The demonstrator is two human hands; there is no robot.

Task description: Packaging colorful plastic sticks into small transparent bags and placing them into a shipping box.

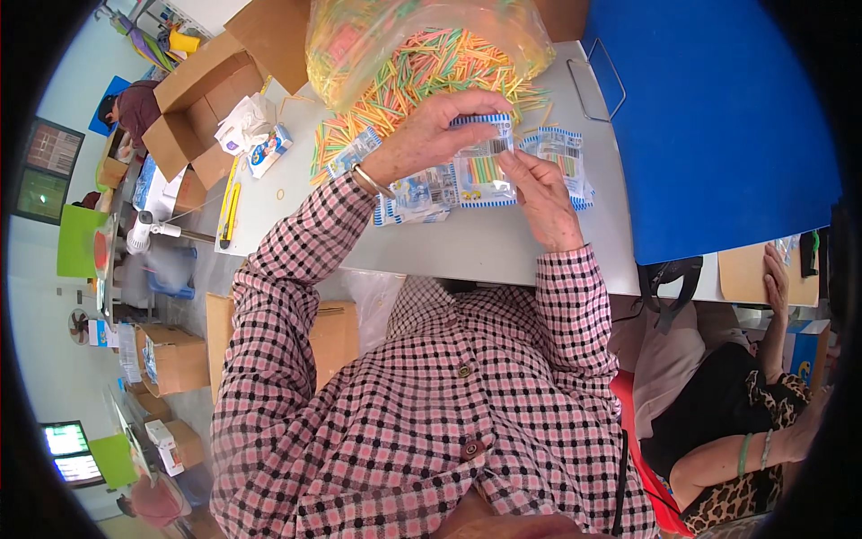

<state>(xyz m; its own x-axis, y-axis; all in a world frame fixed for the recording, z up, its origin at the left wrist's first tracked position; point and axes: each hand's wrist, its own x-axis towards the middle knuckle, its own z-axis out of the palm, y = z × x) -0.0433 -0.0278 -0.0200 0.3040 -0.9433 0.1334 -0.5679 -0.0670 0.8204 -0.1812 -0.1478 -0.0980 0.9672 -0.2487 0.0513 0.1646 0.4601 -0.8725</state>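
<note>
A small clear packet (486,190) with blue-and-white striped ends stands upright between my hands, several pastel-coloured sticks showing inside. My left hand (429,135), a bangle at its wrist, grips the upper end between thumb and fingers. At the packet's right edge, my right hand (546,199) pinches it with thumb and fingers. More blue-and-white packets (418,196) lie on the table under my left hand, and another group of packets (566,148) lies just beyond my right hand. Behind them spreads a heap of loose coloured sticks (440,65), spilling from a large clear plastic bag (346,45).
A yellow utility knife (230,216) lies at the left edge of the white table (588,235). Beyond it are a tissue pack (268,151) and an open cardboard box (205,103). A blue board (718,135) borders the right side, where another person's hand (776,277) rests on cardboard.
</note>
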